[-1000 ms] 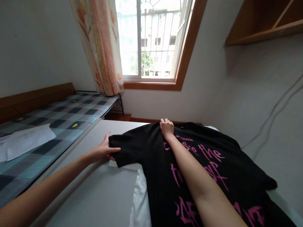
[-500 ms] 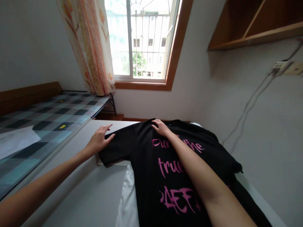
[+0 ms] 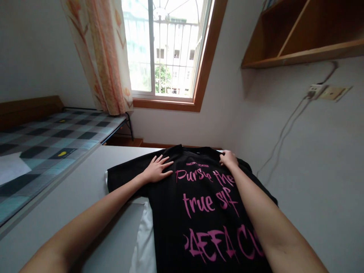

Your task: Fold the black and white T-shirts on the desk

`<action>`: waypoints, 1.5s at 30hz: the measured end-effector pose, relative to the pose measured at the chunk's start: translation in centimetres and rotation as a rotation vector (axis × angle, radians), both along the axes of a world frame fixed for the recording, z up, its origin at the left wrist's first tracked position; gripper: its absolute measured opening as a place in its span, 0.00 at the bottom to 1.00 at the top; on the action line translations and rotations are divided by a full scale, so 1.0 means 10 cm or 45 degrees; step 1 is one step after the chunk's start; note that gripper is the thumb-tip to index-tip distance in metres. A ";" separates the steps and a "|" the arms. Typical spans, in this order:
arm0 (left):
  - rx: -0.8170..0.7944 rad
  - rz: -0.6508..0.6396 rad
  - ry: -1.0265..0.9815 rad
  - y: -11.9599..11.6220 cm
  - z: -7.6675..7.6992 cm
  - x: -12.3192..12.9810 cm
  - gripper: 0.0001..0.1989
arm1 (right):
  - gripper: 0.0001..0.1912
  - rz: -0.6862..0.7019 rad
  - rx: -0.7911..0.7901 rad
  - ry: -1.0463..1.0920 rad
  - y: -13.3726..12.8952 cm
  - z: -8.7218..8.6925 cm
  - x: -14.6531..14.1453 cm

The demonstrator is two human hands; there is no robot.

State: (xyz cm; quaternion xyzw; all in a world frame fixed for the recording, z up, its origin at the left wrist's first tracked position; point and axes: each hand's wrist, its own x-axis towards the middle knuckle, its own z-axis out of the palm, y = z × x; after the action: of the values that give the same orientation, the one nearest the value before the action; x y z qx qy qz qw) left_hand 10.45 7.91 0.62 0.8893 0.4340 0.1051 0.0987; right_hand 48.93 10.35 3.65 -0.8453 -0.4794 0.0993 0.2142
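A black T-shirt (image 3: 170, 216) with pink lettering lies spread out, its collar toward the window. My left hand (image 3: 157, 169) rests flat on it near the left shoulder, fingers spread. At the other shoulder, beside the collar, my right hand (image 3: 229, 158) has its fingers curled on the fabric, gripping it. White cloth (image 3: 140, 231) shows from beneath the shirt's left side. Part of the lettering and the right sleeve are hidden behind my right forearm.
The shirt lies on a pale table (image 3: 113, 223). To the left is a bed with a checked mattress (image 3: 79, 132) and a white paper (image 3: 13, 167). A curtain (image 3: 99, 57), barred window (image 3: 173, 57), wall shelf (image 3: 307, 53) and plugged-in socket (image 3: 315, 91) surround it.
My left hand has moved right from the sleeve onto the shirt's shoulder. My right hand has gone from the left of the collar to the right shoulder. The view has shifted slightly.
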 end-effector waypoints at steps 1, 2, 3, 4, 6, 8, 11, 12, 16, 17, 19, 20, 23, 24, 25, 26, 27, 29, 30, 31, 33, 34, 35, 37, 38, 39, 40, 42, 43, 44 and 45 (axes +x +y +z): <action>0.005 0.000 -0.006 0.00 -0.02 -0.01 0.32 | 0.18 -0.033 0.071 0.006 0.05 -0.01 0.01; 0.015 0.003 -0.015 0.00 -0.03 -0.01 0.32 | 0.18 -0.067 0.158 -0.005 0.11 -0.03 0.01; 0.023 0.010 -0.022 -0.01 -0.04 -0.01 0.32 | 0.18 -0.089 0.238 -0.017 0.17 -0.06 0.00; 0.028 0.017 -0.027 -0.01 -0.03 -0.01 0.32 | 0.19 -0.092 0.291 -0.013 0.23 -0.09 -0.01; 0.034 0.027 -0.033 -0.02 -0.02 0.01 0.32 | 0.21 -0.037 0.329 0.070 0.32 -0.16 -0.04; 0.031 0.030 -0.040 -0.02 -0.02 0.02 0.32 | 0.26 0.024 0.344 0.241 0.37 -0.20 -0.03; 0.024 0.034 -0.057 -0.01 -0.02 0.02 0.32 | 0.26 0.084 0.336 0.642 0.30 -0.17 0.11; 0.022 0.035 -0.064 0.00 -0.02 0.02 0.32 | 0.25 0.097 0.314 0.768 0.25 -0.13 0.20; 0.028 0.038 -0.089 0.00 -0.04 0.01 0.31 | 0.18 -0.022 0.153 0.729 -0.04 0.05 0.74; 0.032 0.037 -0.090 0.00 -0.04 0.01 0.31 | 0.18 -0.080 0.099 0.631 -0.12 0.07 0.87; 0.042 0.033 -0.089 0.00 -0.05 0.02 0.31 | 0.18 -0.145 -0.045 0.505 -0.27 0.08 1.10; 0.046 0.033 -0.089 0.00 -0.05 0.02 0.31 | 0.18 -0.148 -0.120 0.491 -0.34 0.06 1.18; 0.056 0.038 -0.085 0.00 -0.05 0.02 0.31 | 0.22 -0.099 -0.219 0.520 -0.50 -0.05 1.24; 0.057 0.040 -0.084 0.00 -0.05 0.02 0.31 | 0.23 -0.078 -0.181 0.528 -0.54 -0.09 1.21; 0.058 0.041 -0.084 0.00 -0.04 0.02 0.31 | 0.23 -0.054 -0.123 0.519 -0.55 -0.12 1.17; 0.057 0.042 -0.087 -0.01 -0.04 0.02 0.31 | 0.23 -0.024 -0.058 0.492 -0.56 -0.15 1.12; 0.054 0.043 -0.092 -0.01 -0.04 0.03 0.31 | 0.22 0.001 -0.001 0.454 -0.56 -0.16 1.08; 0.051 0.048 -0.101 -0.01 -0.04 0.03 0.30 | 0.18 -0.004 0.079 0.347 -0.51 -0.15 1.02; 0.050 0.050 -0.104 -0.01 -0.04 0.03 0.30 | 0.17 -0.041 0.096 0.278 -0.48 -0.12 1.01; 0.051 0.051 -0.105 -0.01 -0.04 0.03 0.30 | 0.16 -0.100 0.103 0.201 -0.44 -0.08 1.01; 0.050 0.053 -0.109 -0.01 -0.03 0.03 0.30 | 0.17 -0.279 0.108 0.046 -0.35 0.04 1.04; 0.049 0.055 -0.111 -0.02 -0.03 0.04 0.30 | 0.18 -0.370 0.125 -0.030 -0.29 0.11 1.05; 0.048 0.057 -0.112 -0.02 -0.02 0.04 0.30 | 0.19 -0.441 0.154 -0.101 -0.24 0.18 1.06; 0.047 0.061 -0.106 -0.03 -0.01 0.04 0.30 | 0.21 -0.491 0.222 -0.210 -0.12 0.28 1.04; 0.048 0.063 -0.101 -0.03 -0.01 0.04 0.30 | 0.22 -0.458 0.228 -0.240 -0.06 0.30 1.02; 0.049 0.065 -0.095 -0.03 0.00 0.04 0.30 | 0.25 -0.400 0.205 -0.252 -0.01 0.30 0.98; 0.049 0.068 -0.091 -0.03 0.00 0.05 0.30 | 0.28 -0.340 0.158 -0.249 0.03 0.28 0.94; 0.048 0.072 -0.088 -0.03 0.00 0.05 0.30 | 0.29 -0.216 0.079 -0.257 0.10 0.20 0.81; 0.047 0.073 -0.089 -0.03 0.00 0.05 0.30 | 0.26 -0.131 0.081 -0.288 0.12 0.14 0.73; 0.047 0.074 -0.090 -0.03 0.00 0.05 0.30 | 0.23 -0.019 0.116 -0.337 0.14 0.08 0.65; 0.048 0.072 -0.090 -0.03 -0.01 0.05 0.30 | 0.21 0.123 0.160 -0.394 0.16 0.02 0.56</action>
State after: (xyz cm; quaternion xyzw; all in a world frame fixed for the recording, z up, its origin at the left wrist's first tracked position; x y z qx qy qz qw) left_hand 10.91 7.62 0.55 0.8741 0.4532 0.1474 0.0944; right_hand 54.54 11.97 3.90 -0.8114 -0.5519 -0.0519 0.1853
